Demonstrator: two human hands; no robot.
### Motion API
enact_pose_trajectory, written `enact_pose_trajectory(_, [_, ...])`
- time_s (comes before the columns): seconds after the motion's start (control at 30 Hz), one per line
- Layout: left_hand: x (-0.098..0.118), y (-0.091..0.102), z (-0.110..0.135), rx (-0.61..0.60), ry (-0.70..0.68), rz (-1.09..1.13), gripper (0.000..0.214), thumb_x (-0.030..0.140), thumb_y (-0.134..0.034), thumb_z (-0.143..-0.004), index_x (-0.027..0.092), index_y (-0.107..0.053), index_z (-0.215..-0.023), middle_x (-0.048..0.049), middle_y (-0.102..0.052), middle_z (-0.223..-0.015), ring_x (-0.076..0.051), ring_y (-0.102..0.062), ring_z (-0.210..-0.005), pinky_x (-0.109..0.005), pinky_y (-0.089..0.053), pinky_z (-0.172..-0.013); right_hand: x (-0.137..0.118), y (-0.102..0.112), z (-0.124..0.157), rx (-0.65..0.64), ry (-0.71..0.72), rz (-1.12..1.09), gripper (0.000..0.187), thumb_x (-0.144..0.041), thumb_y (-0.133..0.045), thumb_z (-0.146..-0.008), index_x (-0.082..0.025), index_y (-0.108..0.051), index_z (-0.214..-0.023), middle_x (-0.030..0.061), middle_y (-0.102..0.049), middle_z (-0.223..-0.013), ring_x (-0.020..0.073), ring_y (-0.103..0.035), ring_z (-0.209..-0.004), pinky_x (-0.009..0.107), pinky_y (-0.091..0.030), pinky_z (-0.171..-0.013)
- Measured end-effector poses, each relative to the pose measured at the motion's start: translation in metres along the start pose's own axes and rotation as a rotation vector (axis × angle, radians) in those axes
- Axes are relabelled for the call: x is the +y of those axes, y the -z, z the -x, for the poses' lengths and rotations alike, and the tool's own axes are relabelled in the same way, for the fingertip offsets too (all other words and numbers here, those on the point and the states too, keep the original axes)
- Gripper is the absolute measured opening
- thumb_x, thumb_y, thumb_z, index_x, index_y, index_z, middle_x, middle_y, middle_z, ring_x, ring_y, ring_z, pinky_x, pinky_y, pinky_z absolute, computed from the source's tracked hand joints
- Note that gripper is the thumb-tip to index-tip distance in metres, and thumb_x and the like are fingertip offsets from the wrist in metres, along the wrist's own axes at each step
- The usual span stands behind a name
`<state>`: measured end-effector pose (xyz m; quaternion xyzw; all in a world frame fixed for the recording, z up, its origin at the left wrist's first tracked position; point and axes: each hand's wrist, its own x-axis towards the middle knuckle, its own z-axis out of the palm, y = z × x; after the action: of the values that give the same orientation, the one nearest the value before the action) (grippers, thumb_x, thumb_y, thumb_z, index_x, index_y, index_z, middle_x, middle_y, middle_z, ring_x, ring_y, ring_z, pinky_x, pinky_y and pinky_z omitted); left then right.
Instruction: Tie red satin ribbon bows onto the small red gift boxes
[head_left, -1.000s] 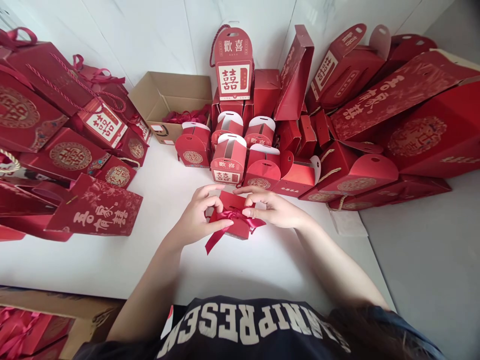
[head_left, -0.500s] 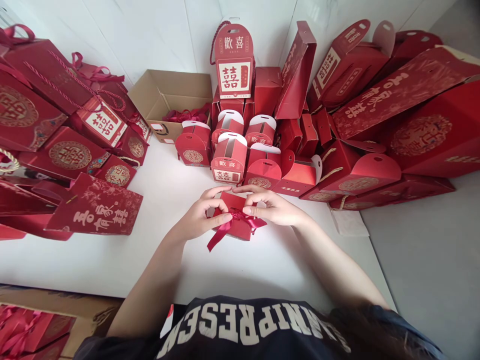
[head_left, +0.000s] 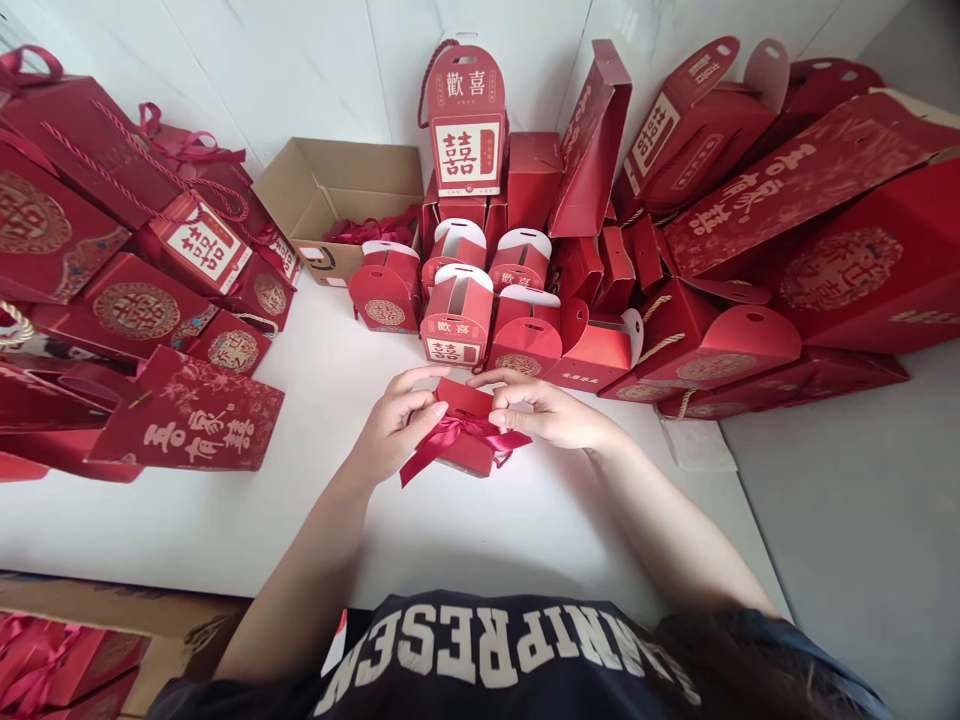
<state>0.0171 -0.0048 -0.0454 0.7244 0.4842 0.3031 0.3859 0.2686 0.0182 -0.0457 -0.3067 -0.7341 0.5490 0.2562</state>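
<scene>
A small red gift box [head_left: 471, 459] sits on the white table in front of me, its top flap standing up. A shiny crimson ribbon [head_left: 421, 455] is tied in a bow across it, with one tail hanging to the left and another reaching right. At the box's left side, my left hand [head_left: 397, 425] pinches the bow's left loop between thumb and curled fingers. My right hand [head_left: 540, 412] has thumb and finger closed on the right loop. Both index fingers reach past the back of the box. The ribbon between the fingertips is partly hidden.
Behind my hands stand several small red boxes [head_left: 454, 325] with handle tops. A cardboard carton [head_left: 352, 175] of ribbons is at the back left. Larger red boxes crowd the left [head_left: 135, 305] and right [head_left: 712, 340]. Ribboned boxes [head_left: 75, 660] fill a carton at lower left.
My left hand has shifted slightly left and its thumb has drawn back from the bow's middle. The knot now shows more, and the left ribbon tail has moved left.
</scene>
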Motion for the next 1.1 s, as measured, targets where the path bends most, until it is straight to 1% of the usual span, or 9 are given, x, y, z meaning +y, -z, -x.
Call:
enact_pose_trajectory(0.2, [0.004,0.003,0.004,0.208,-0.273,-0.521,0.025,0.025,-0.054,-0.090,0.020,-0.056,-0.066,-0.0054,-0.057,-0.136,-0.028,-0.046,-0.131,-0.053,-0.027,-0.115,-0.003,0.000,0.001,0.023,-0.016,0.037,0.030,-0.044,-0.058,-0.093,-0.021,-0.067,-0.076,0.0067,-0.053,-0.137,0.0233,-0.045,-0.135,0.041,-0.036,-0.111])
enact_pose_trajectory(0.3, [0.007,0.005,0.004,0.244,-0.337,-0.629,0.021,0.024,-0.059,-0.087,0.021,-0.057,-0.067,-0.0036,-0.061,-0.131,-0.029,-0.048,-0.130,-0.056,-0.017,-0.119,-0.004,0.001,0.001,0.029,-0.025,0.049,0.030,-0.045,-0.058,-0.093,-0.021,-0.067,-0.077,0.0070,-0.053,-0.137,0.0235,-0.046,-0.134,0.041,-0.036,-0.111])
enact_pose_trajectory(0.5, [0.005,0.006,-0.004,-0.016,-0.174,-0.085,0.038,0.035,-0.050,-0.092,0.020,-0.051,-0.057,-0.0058,-0.056,-0.137,-0.027,-0.050,-0.128,-0.048,-0.038,-0.111,-0.004,0.001,-0.001,0.008,-0.014,0.007,0.030,-0.044,-0.060,-0.092,-0.020,-0.065,-0.074,0.0073,-0.054,-0.137,0.0244,-0.049,-0.132,0.043,-0.039,-0.108])
enact_pose_trajectory(0.6, [-0.003,0.006,-0.008,-0.137,-0.118,0.138,0.039,0.040,-0.054,-0.089,0.019,-0.054,-0.056,-0.0070,-0.053,-0.142,-0.029,-0.053,-0.125,-0.048,-0.037,-0.114,-0.004,-0.001,-0.001,0.041,-0.002,-0.021,0.031,-0.045,-0.060,-0.093,-0.020,-0.063,-0.073,0.0066,-0.053,-0.139,0.0235,-0.046,-0.136,0.043,-0.035,-0.113])
enact_pose_trajectory(0.73, [-0.009,0.006,-0.009,-0.104,-0.051,0.180,0.044,0.043,-0.056,-0.090,0.018,-0.053,-0.054,-0.0067,-0.055,-0.141,-0.028,-0.055,-0.123,-0.047,-0.032,-0.117,-0.001,0.000,-0.001,0.033,-0.010,-0.022,0.031,-0.045,-0.060,-0.093,-0.020,-0.062,-0.074,0.0062,-0.053,-0.140,0.0232,-0.046,-0.135,0.044,-0.034,-0.113])
enact_pose_trajectory(0.9, [-0.012,0.003,-0.008,-0.072,0.127,0.397,0.044,0.043,-0.056,-0.090,0.016,-0.048,-0.056,-0.0091,-0.048,-0.146,-0.024,-0.066,-0.095,-0.042,-0.056,-0.081,0.007,0.002,-0.002,0.042,-0.014,-0.004,0.030,-0.044,-0.058,-0.094,-0.020,-0.064,-0.077,0.0070,-0.053,-0.137,0.0231,-0.049,-0.131,0.042,-0.037,-0.110])
enact_pose_trajectory(0.97, [-0.014,0.004,-0.007,-0.076,0.144,0.482,0.032,0.038,-0.054,-0.090,0.016,-0.054,-0.066,-0.0087,-0.046,-0.149,-0.025,-0.067,-0.098,-0.042,-0.056,-0.080,0.005,0.002,-0.002,0.074,-0.001,0.012,0.025,-0.043,-0.056,-0.095,-0.021,-0.065,-0.086,0.0074,-0.055,-0.135,0.0227,-0.050,-0.130,0.041,-0.039,-0.109])
enact_pose_trajectory(1.03, [-0.017,0.007,-0.004,-0.060,0.087,0.484,0.012,0.029,-0.055,-0.087,0.022,-0.061,-0.094,-0.0081,-0.047,-0.149,-0.027,-0.062,-0.114,-0.045,-0.054,-0.091,0.000,-0.001,-0.001,0.143,0.022,0.055,0.020,-0.041,-0.055,-0.096,-0.023,-0.063,-0.101,0.0076,-0.057,-0.131,0.0220,-0.052,-0.126,0.041,-0.042,-0.106])
enact_pose_trajectory(1.1, [-0.017,0.012,0.000,-0.023,-0.034,0.380,0.039,0.021,-0.058,-0.081,0.027,-0.054,-0.119,-0.0076,-0.048,-0.148,-0.028,-0.050,-0.132,-0.049,-0.046,-0.106,-0.010,-0.004,0.001,0.215,0.068,0.136,0.019,-0.038,-0.055,-0.096,-0.025,-0.061,-0.109,0.0074,-0.059,-0.123,0.0214,-0.055,-0.119,0.040,-0.044,-0.104])
